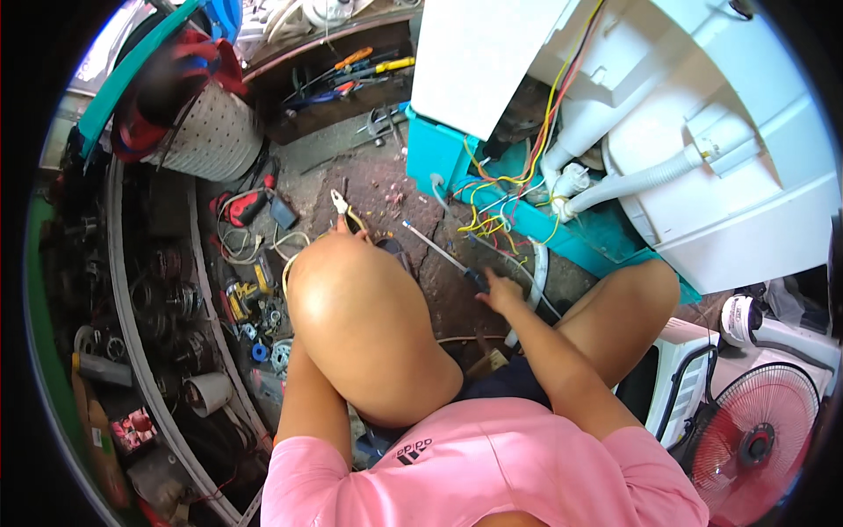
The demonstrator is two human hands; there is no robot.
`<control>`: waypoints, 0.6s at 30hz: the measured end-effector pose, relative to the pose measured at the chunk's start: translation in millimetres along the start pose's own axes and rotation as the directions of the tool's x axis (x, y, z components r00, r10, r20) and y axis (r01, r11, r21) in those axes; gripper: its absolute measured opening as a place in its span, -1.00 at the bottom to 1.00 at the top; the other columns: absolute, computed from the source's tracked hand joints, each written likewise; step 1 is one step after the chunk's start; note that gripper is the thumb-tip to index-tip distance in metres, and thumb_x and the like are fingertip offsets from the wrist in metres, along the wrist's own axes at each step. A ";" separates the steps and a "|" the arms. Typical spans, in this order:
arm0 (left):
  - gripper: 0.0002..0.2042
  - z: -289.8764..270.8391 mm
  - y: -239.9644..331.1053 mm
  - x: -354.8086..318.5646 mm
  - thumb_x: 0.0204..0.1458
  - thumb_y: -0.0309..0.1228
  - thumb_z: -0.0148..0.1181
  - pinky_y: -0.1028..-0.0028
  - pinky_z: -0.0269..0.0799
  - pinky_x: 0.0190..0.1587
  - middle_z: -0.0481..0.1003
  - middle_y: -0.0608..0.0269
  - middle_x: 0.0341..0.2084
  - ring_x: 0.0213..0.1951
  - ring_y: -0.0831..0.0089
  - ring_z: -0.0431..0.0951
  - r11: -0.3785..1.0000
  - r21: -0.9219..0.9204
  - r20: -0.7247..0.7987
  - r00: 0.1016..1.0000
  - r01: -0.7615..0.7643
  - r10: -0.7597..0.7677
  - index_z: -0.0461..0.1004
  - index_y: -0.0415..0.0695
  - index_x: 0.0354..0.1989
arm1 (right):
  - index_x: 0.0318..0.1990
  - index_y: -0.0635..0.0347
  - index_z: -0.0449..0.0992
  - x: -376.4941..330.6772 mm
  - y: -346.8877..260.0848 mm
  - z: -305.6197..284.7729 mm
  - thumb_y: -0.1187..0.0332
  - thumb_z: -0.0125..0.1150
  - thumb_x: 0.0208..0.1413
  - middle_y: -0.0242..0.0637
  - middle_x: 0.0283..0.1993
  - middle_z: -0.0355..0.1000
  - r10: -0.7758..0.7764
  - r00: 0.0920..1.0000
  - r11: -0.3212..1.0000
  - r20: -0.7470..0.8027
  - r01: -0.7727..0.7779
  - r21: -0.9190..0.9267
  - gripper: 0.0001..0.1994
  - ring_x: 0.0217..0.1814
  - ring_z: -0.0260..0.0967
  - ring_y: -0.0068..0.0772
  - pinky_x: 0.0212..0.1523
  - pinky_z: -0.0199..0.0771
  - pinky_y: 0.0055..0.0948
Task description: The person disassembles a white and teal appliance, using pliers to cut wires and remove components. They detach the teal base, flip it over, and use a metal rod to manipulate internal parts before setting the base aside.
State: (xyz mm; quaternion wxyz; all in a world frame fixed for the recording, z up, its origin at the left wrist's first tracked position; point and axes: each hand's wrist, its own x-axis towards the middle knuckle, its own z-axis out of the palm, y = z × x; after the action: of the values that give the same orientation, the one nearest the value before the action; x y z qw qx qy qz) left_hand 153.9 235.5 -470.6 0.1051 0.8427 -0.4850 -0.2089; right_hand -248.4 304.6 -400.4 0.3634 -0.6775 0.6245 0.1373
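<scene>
Person squatting, knees bent up, left hand (338, 225) mostly hiding behind the left knee, fingers just showing, state unclear, right forearm stretching forward between the knees, right hand (500, 290) reaching down, fingers curling loosely.

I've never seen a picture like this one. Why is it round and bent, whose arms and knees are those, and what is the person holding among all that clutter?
The picture comes from a wide fisheye camera worn on a person's head, looking down, so straight edges curve toward the rim. The knees and forearms belong to that person, who sits low on a dirty floor in a pink shirt. The right hand grips the dark handle of a long thin metal screwdriver. The left hand is mostly hidden behind the left knee; small metal pliers stick out just above it. Ahead is an opened white washing machine with a bundle of yellow and red wires and grey corrugated hoses. A pink-bladed fan stands at lower right.
</scene>
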 end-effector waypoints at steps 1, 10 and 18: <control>-0.11 2.6 2.6 15.4 -0.23 -0.01 0.43 0.02 0.26 0.11 0.29 -0.24 0.09 0.13 -0.18 0.30 0.999 0.041 0.014 1.000 0.001 -0.002 0.16 -0.04 0.30 | 0.15 -0.13 0.29 -4.2 -6.5 -4.1 0.05 0.35 -0.04 -0.15 -0.22 0.56 -0.027 1.000 0.999 -0.005 0.027 -0.037 -0.42 -0.12 0.51 0.03 -0.17 0.51 -0.06; -0.62 -227.4 161.5 62.8 0.11 -0.45 0.15 0.49 0.33 0.01 0.45 0.23 -0.10 -0.06 0.47 0.42 0.589 -0.554 -0.306 0.802 -0.589 0.513 0.36 -0.25 0.11 | 0.18 0.08 0.35 -168.4 -20.1 -142.9 0.33 0.29 0.01 0.06 -0.09 0.47 -0.286 0.864 0.696 -0.415 0.485 0.529 -0.47 -0.14 0.49 0.00 -0.09 0.45 -0.26; -0.79 -276.3 402.5 -99.7 0.10 -0.51 0.03 0.38 0.43 -0.07 0.54 0.15 -0.28 -0.20 0.37 0.53 0.256 -0.506 0.315 0.099 -0.824 0.944 0.48 -0.26 -0.12 | 0.24 0.17 0.27 -231.1 41.1 -185.2 0.40 0.26 0.02 0.02 -0.11 0.45 0.082 0.748 0.765 -0.659 0.377 0.522 -0.42 -0.13 0.47 -0.01 -0.10 0.42 -0.26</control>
State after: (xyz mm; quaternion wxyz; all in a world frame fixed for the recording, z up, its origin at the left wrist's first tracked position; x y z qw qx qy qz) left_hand -76.1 110.1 -46.8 0.1437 0.2544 -0.8734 -0.3897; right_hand -379.1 356.0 -136.5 0.3387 -0.5714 0.6595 -0.3520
